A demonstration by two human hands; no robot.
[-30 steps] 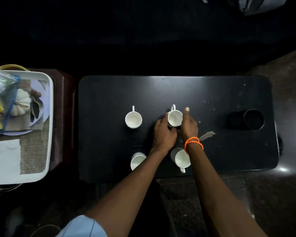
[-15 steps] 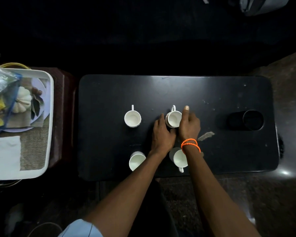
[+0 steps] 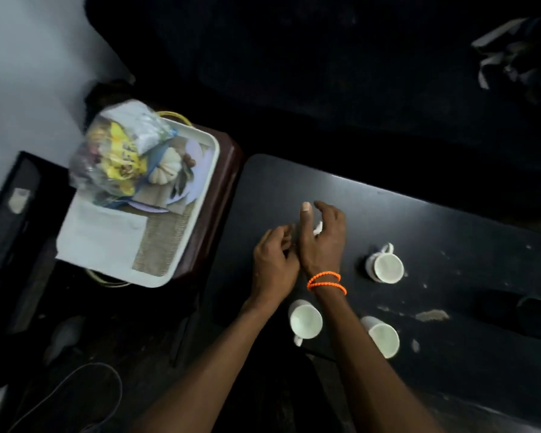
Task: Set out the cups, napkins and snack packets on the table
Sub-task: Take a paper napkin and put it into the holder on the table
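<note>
Three white cups stand in plain sight on the black table (image 3: pixel 434 226): one far right (image 3: pixel 387 269), one near left (image 3: pixel 305 322) and one near right (image 3: pixel 383 337). Another cup (image 3: pixel 318 228) shows only as a white sliver under my right hand (image 3: pixel 324 239), which arches over it with the thumb stretched out; I cannot tell whether it grips the cup. My left hand (image 3: pixel 274 265) is beside it, fingers loosely curled and holding nothing. A clear bag of snack packets (image 3: pixel 116 154) and a white napkin (image 3: pixel 100 235) lie on the white tray (image 3: pixel 202 214) at the left.
The tray rests on a dark red stool (image 3: pixel 230 170) just left of the table. A round dark hole (image 3: pixel 534 317) is set in the table's right end. A cable (image 3: pixel 75 382) loops on the floor at the lower left.
Both hands have left the far right cup and moved left over the far left cup. The view has swung left and tilted, so the tray now shows in full.
</note>
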